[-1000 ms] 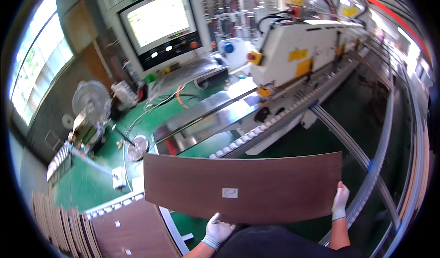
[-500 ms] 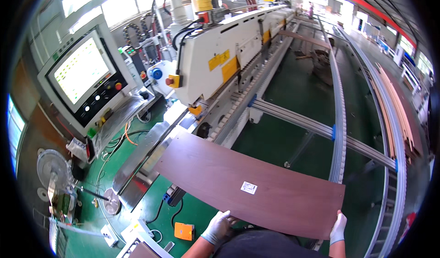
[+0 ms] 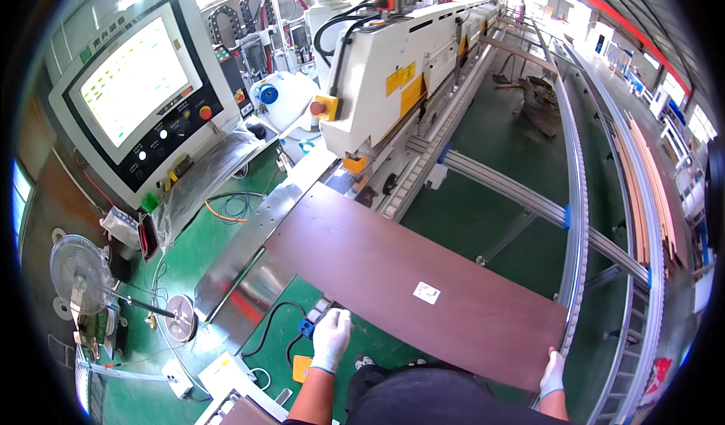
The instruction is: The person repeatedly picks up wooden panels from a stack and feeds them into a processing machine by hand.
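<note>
A long brown wooden board [image 3: 377,255] with a small white label [image 3: 426,293] lies before me at a slant. Its far left end rests on the shiny metal infeed table [image 3: 260,281] of a white machine [image 3: 393,85]. At the board's near right corner, my right hand [image 3: 553,372], in a white glove, grips the edge with the fingertips on top. My left hand [image 3: 331,340], gloved too, is off the board, left of its near edge. Its fingers are curled in with nothing visible in them, next to a small blue-and-grey fitting [image 3: 308,325].
To the left stand a control panel [image 3: 136,85] with a lit screen and a floor fan [image 3: 79,274]. Cables [image 3: 226,207] lie on the green floor. Support rails [image 3: 506,187] run along the right side, with long strips [image 3: 646,183] beyond them. An orange box [image 3: 301,367] sits near my left forearm.
My left hand has let go of the board's near edge and moved left and up. The board has shifted slightly right in view, and my right hand still holds its end.
</note>
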Demonstrator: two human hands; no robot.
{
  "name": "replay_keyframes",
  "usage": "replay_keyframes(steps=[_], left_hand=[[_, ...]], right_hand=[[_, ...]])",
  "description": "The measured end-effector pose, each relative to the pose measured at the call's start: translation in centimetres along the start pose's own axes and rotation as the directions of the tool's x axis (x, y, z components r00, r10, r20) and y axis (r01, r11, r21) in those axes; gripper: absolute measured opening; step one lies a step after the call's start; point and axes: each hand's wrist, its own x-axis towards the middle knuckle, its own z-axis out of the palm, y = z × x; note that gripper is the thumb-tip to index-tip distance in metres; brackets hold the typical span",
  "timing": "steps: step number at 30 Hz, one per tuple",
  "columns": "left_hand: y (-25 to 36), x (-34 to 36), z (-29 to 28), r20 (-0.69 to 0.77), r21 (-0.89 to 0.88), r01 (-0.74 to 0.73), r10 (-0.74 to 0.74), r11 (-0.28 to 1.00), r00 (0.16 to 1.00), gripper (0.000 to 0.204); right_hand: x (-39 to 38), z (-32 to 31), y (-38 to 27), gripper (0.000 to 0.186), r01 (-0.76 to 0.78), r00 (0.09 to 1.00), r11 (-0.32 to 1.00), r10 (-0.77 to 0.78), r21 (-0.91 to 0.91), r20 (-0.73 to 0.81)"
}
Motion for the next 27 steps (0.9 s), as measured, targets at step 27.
replay_keyframes(steps=[27], left_hand=[[0.1,16.7,1.3,0.211,-0.838,0.317,-0.272,0.443,0.939,0.050]], right_hand=[[8.5,4.6,-6.3,0.046,-0.067,0.958,0.998,0.060,-0.016,-0.282]])
